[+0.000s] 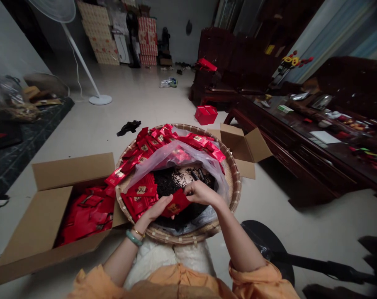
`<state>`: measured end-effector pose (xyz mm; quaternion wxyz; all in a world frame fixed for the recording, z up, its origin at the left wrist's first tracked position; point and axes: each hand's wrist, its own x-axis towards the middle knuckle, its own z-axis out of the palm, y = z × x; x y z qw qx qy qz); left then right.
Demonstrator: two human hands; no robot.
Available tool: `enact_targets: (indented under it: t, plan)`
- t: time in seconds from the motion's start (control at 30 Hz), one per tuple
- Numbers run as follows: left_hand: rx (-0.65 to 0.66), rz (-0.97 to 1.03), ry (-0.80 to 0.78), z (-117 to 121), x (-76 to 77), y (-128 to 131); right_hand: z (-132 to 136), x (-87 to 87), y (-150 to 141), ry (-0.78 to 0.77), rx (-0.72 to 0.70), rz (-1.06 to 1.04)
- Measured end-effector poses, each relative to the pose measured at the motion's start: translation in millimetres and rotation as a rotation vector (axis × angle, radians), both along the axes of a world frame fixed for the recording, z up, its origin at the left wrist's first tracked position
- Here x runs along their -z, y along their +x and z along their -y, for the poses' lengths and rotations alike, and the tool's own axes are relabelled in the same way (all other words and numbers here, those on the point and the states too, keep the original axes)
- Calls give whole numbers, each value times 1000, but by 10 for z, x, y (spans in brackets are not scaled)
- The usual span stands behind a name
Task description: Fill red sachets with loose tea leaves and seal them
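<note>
both hands point(157, 209) point(200, 193) (wrists raised) — pinching red sachet point(175, 204)

Head-worn view from above the person's own body, facing forward and steeply down. Very close on the left hand point(155, 209), the right hand point(202, 193), a red foil packet point(176, 203) and a round woven bamboo tray point(233, 187). Orange sleeves point(263, 282) along the bottom edge; far stacked tan cardboard cartons point(146, 37) near the top edge.
</note>
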<state>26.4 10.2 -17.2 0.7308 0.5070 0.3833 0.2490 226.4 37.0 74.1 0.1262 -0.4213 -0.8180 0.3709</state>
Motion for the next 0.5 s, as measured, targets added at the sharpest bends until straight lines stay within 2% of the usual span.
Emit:
enact_targets:
  t: [0.17, 0.3, 0.43, 0.5]
  plan:
    - [33, 9, 10, -6, -18, 8, 22, -30, 36, 4, 25, 62]
    - [8, 7, 10, -7, -18, -44, 33, -104, 90, 49, 120, 22]
    - [-21, -7, 60, 1, 34, -124, 66, -209, 106, 234, 338, -59]
    - [-62, -30, 76, 5, 82, -149, 101, -245, 74, 334, 341, -78]
